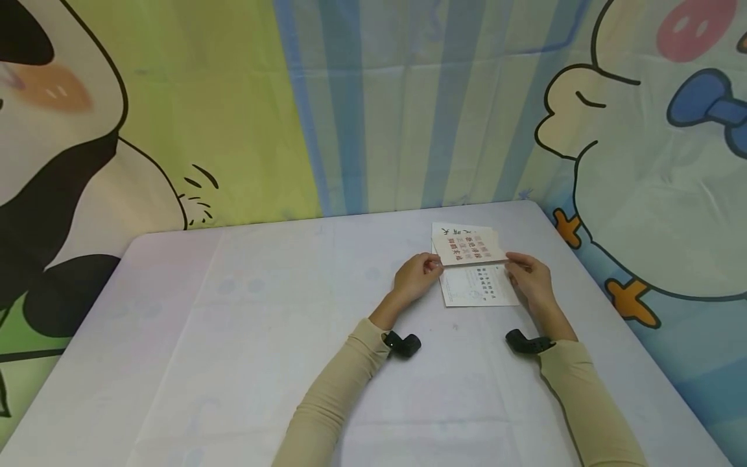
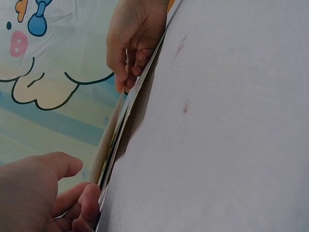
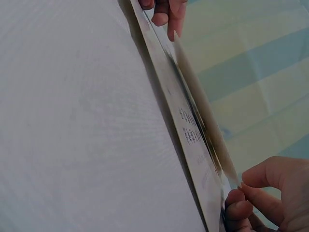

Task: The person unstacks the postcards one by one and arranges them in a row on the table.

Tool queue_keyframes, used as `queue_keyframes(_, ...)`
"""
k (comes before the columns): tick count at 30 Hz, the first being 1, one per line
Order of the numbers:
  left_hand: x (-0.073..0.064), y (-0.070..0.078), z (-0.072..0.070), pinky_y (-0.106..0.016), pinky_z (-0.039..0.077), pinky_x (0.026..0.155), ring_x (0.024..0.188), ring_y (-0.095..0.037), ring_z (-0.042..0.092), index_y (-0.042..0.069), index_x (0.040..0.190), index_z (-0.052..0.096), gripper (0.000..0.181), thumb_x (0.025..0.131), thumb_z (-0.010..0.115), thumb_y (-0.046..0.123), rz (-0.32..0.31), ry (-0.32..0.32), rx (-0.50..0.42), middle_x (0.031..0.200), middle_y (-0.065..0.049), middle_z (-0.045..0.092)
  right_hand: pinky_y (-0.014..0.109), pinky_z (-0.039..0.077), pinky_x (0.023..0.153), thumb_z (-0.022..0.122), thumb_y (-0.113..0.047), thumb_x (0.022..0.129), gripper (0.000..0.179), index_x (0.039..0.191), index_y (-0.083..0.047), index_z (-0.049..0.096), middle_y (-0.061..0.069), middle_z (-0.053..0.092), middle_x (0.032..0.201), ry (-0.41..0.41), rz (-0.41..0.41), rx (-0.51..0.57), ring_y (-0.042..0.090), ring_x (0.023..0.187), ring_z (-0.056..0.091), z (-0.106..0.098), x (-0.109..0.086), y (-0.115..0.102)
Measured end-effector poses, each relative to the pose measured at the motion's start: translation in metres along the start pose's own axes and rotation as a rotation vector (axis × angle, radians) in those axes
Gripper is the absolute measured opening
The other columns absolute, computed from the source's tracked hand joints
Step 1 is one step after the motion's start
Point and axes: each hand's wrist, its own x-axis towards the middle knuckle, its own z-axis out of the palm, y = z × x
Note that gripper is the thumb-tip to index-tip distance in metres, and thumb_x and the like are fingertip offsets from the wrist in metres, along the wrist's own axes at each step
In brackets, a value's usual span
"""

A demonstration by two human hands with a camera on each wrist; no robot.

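Note:
In the head view, a white card printed with red characters lies tilted, its near edge raised. My left hand holds its left end at the near corner; in the left wrist view the left thumb stands a little apart from the curled fingers. My right hand pinches the right near corner between thumb and finger, seen closely in the right wrist view. Below the raised edge lies a white sheet with black characters and a faint round stamp. Another white sheet with large black characters shows behind.
A white cloth covers the table, and the papers lie towards its far right corner. A printed curtain with cartoon animals hangs behind and beside it. Black wrist cameras sit at both beige sleeves.

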Motion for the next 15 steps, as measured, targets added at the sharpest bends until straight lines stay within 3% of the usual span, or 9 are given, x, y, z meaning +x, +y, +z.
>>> queue_keyframes(10, -0.0035, 0.0012, 0.0005, -0.02, 0.047, 0.073, 0.087, -0.01, 0.062, 0.009, 0.114, 0.067, 0.03, 0.096, 0.06, 0.033, -0.009, 0.02, -0.07, 0.101, -0.001, 0.069, 0.013, 0.045, 0.055, 0.051, -0.037, 0.101, 0.047, 0.129, 0.001, 0.054, -0.003, 0.062, 0.092, 0.041, -0.076, 0.122, 0.005, 0.067, 0.055, -0.0005, 0.0026, 0.0083)
queue_keyframes(15, -0.0036, 0.0026, -0.0016, -0.02, 0.048, 0.076, 0.088, -0.011, 0.064, 0.01, 0.112, 0.067, 0.028, 0.096, 0.062, 0.032, -0.016, 0.029, -0.091, 0.102, -0.003, 0.07, 0.013, 0.045, 0.053, 0.057, -0.036, 0.099, 0.032, 0.116, -0.009, 0.058, -0.007, 0.065, 0.088, 0.049, -0.085, 0.201, 0.004, 0.064, 0.056, -0.0012, 0.0029, 0.0093)
